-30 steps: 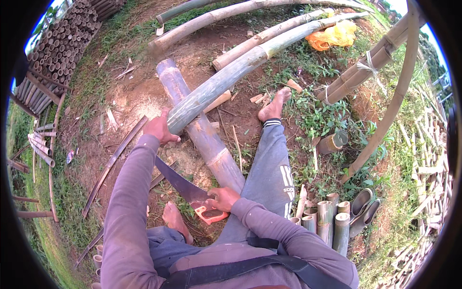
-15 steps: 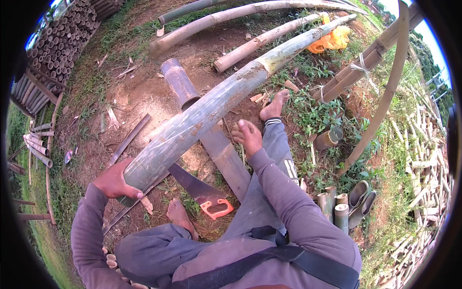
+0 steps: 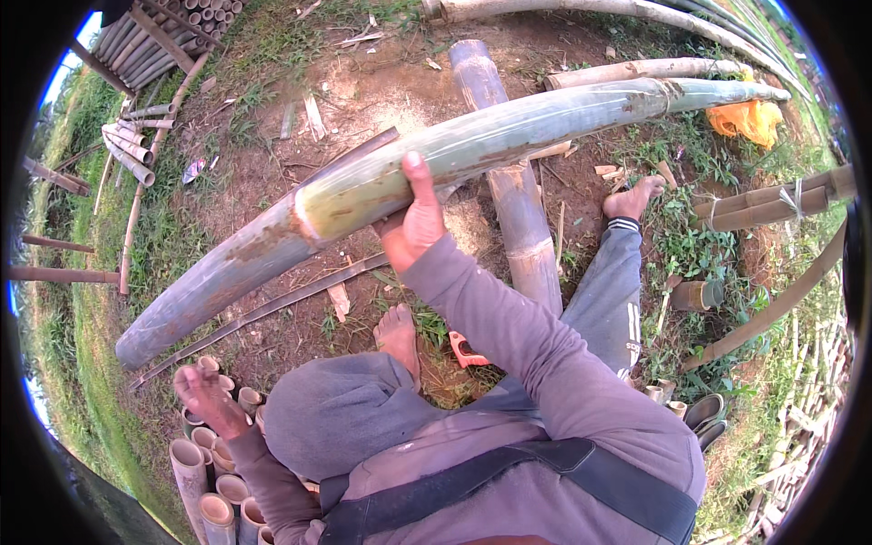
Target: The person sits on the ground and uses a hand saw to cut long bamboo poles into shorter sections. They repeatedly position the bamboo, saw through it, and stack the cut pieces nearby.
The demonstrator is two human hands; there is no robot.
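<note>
A long, thick green-grey bamboo pole [image 3: 536,136] crosses in front of me, from the lower left to the far right. My right hand [image 3: 418,213] is closed around it near a pale ring at a joint, thumb on top. The pole lies across a shorter bamboo log [image 3: 525,227]. My left hand [image 3: 211,398] is off the pole, below its near left end, with fingers loosely bent and nothing in them. By my bare foot, a handsaw's orange handle [image 3: 467,351] shows; my right arm hides most of the saw.
Upright cut bamboo pieces [image 3: 216,509] stand at lower left beside my knee. A split bamboo strip [image 3: 272,313] lies under the pole. An orange plastic bag [image 3: 747,122] sits at the far right, near tied bamboo pieces [image 3: 763,207]. More poles [image 3: 627,18] lie at the back.
My left hand has let go of the pole's near end and dropped back. My right hand has moved left and taken hold of the pole. The pole now reaches farther left.
</note>
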